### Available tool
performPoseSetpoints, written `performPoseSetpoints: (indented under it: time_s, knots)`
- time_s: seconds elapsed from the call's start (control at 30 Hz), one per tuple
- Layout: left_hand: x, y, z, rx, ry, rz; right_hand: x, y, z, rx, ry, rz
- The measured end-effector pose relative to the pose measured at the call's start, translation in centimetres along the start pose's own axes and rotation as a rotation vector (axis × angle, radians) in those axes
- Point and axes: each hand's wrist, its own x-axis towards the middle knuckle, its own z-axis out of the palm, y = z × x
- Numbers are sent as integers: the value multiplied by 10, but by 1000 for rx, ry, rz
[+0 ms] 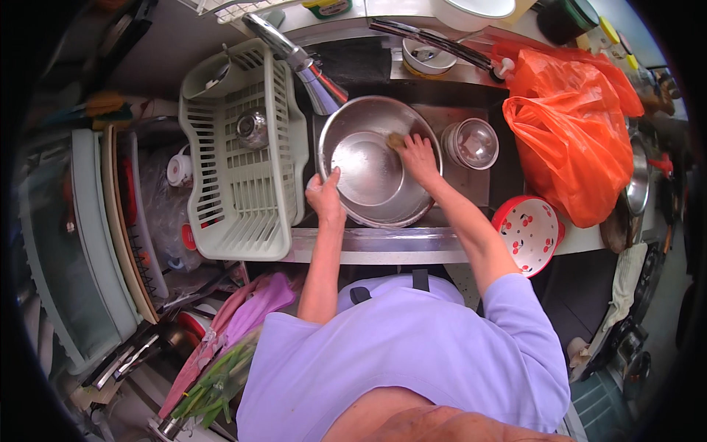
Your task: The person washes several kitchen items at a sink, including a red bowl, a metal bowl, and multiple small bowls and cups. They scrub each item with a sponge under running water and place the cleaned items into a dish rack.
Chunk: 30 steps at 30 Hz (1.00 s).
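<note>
A large stainless steel basin [364,171] sits tilted in the sink [467,185] before me. My left hand [327,199] grips its near left rim, thumb on the inside. In my right hand [420,159] is a brownish scrubbing pad [395,141], pressed to the basin's inner wall on the right. Part of the pad is hidden under my fingers. Right of the basin, a small stack of metal bowls [476,143] stands in the sink. The chrome faucet head [328,94] hangs over the basin's far left rim.
Left of the sink stands a pale green dish rack [240,182] holding a glass vessel [252,128]. An orange plastic bag [574,132] and a red cherry-patterned bowl [527,235] occupy the right counter. Behind the sink are a white bowl [429,58] and dark chopsticks [431,40].
</note>
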Motion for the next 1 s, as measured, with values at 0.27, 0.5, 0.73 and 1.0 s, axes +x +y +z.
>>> performPoseSetpoints:
  time_s: [0.27, 0.5, 0.73, 1.0]
  knots:
    - [39, -38, -15, -149, 22, -94, -4, -69, -25, 1582, -115, 640]
    - [53, -74, -31, -193, 113, -225, -42, -78, -70, 1920, -107, 915]
    - [67, -109, -56, 342, 199, -150, -51, -86, -83, 1828, 115, 945]
    - [-30, -34, 53, -102, -515, -145, -59, -95, -91, 1152, 208, 512]
